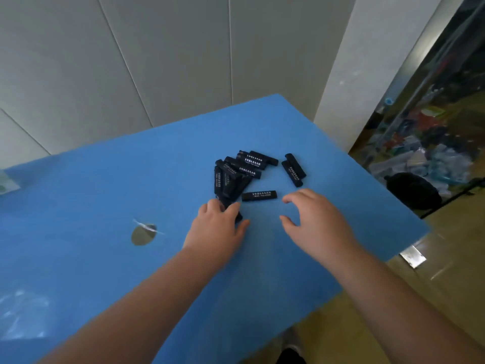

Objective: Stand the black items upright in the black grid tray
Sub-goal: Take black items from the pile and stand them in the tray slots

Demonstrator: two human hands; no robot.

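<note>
Blue surface (105, 185) carries pile of black items (236, 170) lying flat, white print on sides. Two more black items (294, 169) at 3 o'clock of pile, apart from it. Single item (259, 195) at 5 o'clock of pile, flat. Left hand (219, 227) grip curled onto item at pile's 6 o'clock edge. Right hand (315, 219) grip spread, fingers relaxed, holding nothing, just beside single item. Round hole (143, 233) at 9 o'clock of left hand.

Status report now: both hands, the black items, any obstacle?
Left hand grips one black item from the pile. Right hand open, hovering near a lone item. All items lying flat on blue table. Grid tray not in view.
</note>
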